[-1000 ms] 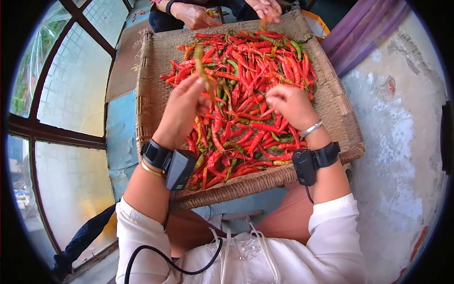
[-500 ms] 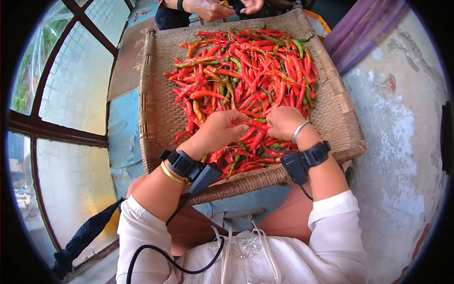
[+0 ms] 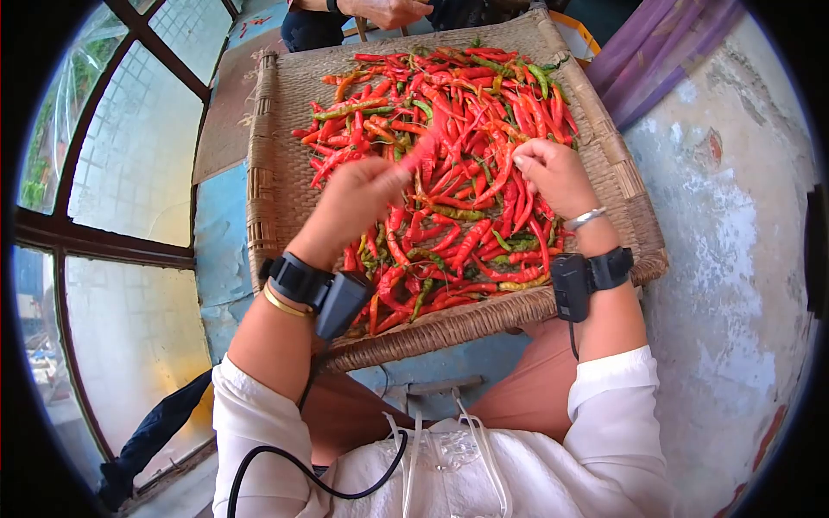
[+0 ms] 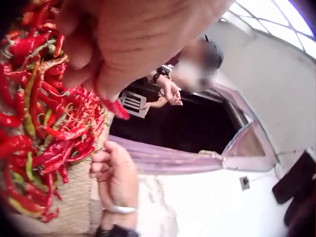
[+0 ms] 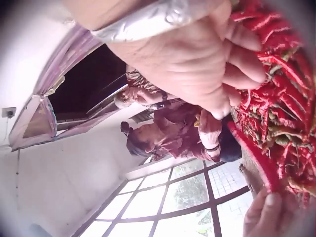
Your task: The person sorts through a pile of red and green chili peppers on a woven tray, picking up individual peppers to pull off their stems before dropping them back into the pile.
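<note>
Two hands over a woven tray of chillies, one chilli held

The left hand (image 3: 356, 205) grips a single red chilli (image 5: 257, 160) between thumb and fingers, over the left-middle part of the woven tray (image 3: 449, 333). The right hand (image 3: 560, 180), fingers bent, is near the tray's right edge; whether its grip has anything in it cannot be told. Loose chillies (image 3: 458, 112), mostly red with some green, spread from far edge to near edge. The step in hand seems to be handling chillies singly; the next move calls for a light pinch, clear of the tangled heap.
</note>
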Tool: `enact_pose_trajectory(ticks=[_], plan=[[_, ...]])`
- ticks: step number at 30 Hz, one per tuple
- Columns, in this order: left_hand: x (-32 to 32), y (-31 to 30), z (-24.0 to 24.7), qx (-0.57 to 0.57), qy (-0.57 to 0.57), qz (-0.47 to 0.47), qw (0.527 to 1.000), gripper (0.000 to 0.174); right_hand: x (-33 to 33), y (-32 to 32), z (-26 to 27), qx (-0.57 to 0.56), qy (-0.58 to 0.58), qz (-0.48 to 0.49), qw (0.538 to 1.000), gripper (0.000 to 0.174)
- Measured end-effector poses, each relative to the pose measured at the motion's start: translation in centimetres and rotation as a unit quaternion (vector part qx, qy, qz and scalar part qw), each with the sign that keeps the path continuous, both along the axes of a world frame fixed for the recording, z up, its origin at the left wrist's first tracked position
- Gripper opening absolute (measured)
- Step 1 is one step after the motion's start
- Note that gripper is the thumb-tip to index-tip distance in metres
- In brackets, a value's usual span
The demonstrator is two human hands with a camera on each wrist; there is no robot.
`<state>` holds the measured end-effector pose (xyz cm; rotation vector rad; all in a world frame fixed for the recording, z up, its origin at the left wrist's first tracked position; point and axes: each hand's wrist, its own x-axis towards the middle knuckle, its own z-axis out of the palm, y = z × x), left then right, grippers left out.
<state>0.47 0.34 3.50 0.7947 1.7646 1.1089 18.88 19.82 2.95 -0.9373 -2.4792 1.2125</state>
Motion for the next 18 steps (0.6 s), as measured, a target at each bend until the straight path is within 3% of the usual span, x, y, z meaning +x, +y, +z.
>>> enact_pose_trajectory(ticks=[1,2,3,4,6,7,8,10,11,13,14,16,17,18], plan=[[-0.1,0.1,0.1,0.0,0.0,-0.001,1.0,0.026,0.0,0.0,-0.7,0.0,0.0,-0.001,1.0,0.016],[-0.2,0.2,0.1,0.081,-0.079,0.122,0.986,0.035,0.0,-0.3,-1.3,0.171,-0.036,0.052,0.983,0.017],[-0.2,0.3,0.1,0.16,-0.156,0.241,0.945,0.047,-0.1,-0.5,-1.7,0.336,-0.071,0.103,0.934,0.021],[-0.2,0.2,-0.1,0.158,-0.156,0.239,0.945,0.047,-0.2,-0.7,-2.0,0.334,-0.072,0.101,0.934,0.021],[-0.3,0.1,-0.6,0.143,-0.169,0.203,0.954,0.059,-0.6,-1.1,-2.4,0.292,-0.231,0.133,0.918,0.023],[0.2,0.2,-0.4,0.133,-0.15,0.179,0.963,0.046,-0.8,-1.2,-2.3,0.313,-0.27,0.137,0.901,0.02],[0.6,0.3,-0.4,0.132,-0.15,0.179,0.963,0.046,-0.8,-1.1,-2.5,0.312,-0.27,0.137,0.901,0.02],[1.4,0.5,-0.5,0.083,-0.139,0.051,0.985,0.031,-1.1,-0.9,-2.5,0.366,-0.287,0.155,0.872,0.014],[1.9,0.5,-0.5,0.074,-0.129,0.04,0.988,0.023,-0.9,-0.9,-2.3,0.366,-0.287,0.154,0.872,0.014],[2.4,0.5,-0.8,0.065,-0.11,0.016,0.992,0.023,-1.0,-2.0,-0.3,0.321,-0.201,0.141,0.915,0.012],[2.6,0.5,-0.9,0.056,-0.09,-0.006,0.994,0.022,-1.0,-2.5,0.1,0.321,-0.202,0.142,0.914,0.012],[3.0,0.5,-1.2,0.047,-0.073,-0.004,0.996,0.021,-1.2,-3.3,0.6,0.288,-0.062,0.108,0.949,0.016],[3.1,0.4,-1.9,0.078,-0.051,-0.021,0.995,0.022,-1.5,-3.6,0.5,0.288,-0.062,0.109,0.949,0.016],[3.2,0.4,-2.4,0.109,-0.03,-0.039,0.993,0.022,-1.7,-3.9,0.5,0.151,0.004,0.145,0.978,0.019]])
